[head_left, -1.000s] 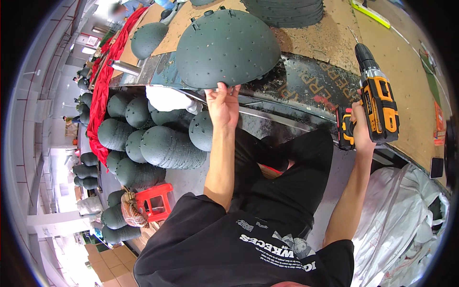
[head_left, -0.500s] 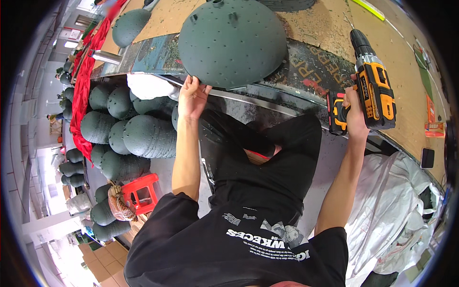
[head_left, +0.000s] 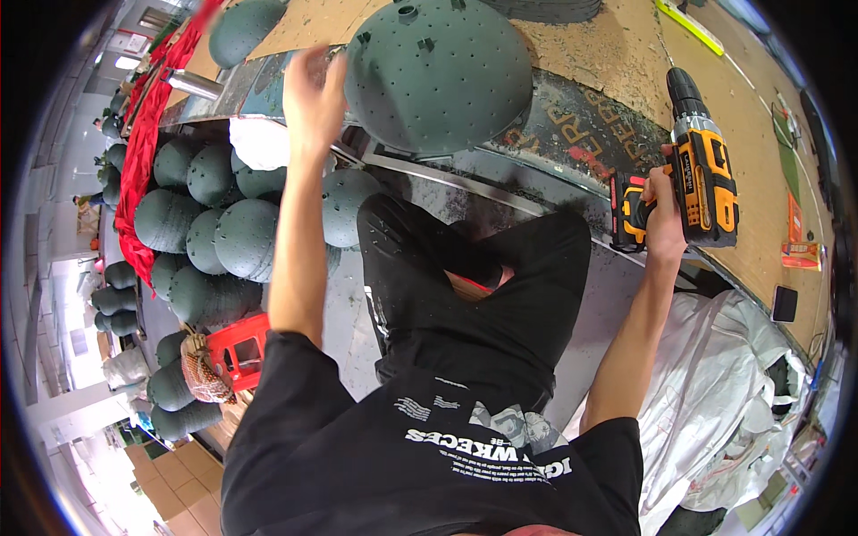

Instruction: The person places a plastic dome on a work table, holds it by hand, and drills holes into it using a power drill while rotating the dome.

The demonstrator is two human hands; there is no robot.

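A dark green dome [head_left: 440, 89], dotted with small holes and bearing a few short pegs and a round collar, rests on the worktable's near edge. Just left of its rim, my left hand [head_left: 315, 103] is raised with thumb and fingers apart; motion blurs the fingertips, and nothing shows in the hand. My right hand [head_left: 664, 214] is wrapped round the handle of a yellow and black cordless drill [head_left: 704, 170]. The drill is held at the table's right part, its chuck toward the far side and a thin bit faintly visible.
Stacks of similar domes [head_left: 246, 239] stand at the left, near a red plastic stool [head_left: 238, 353]. Another dome [head_left: 246, 31] and a metal cylinder [head_left: 195, 85] lie at the table's far left. A phone [head_left: 785, 304] lies at the right edge, above white sacks [head_left: 715, 384].
My left hand has let go of the dome's near rim and moved up and left. The drill stays in my right hand, nearly unmoved. The view has shifted slightly.
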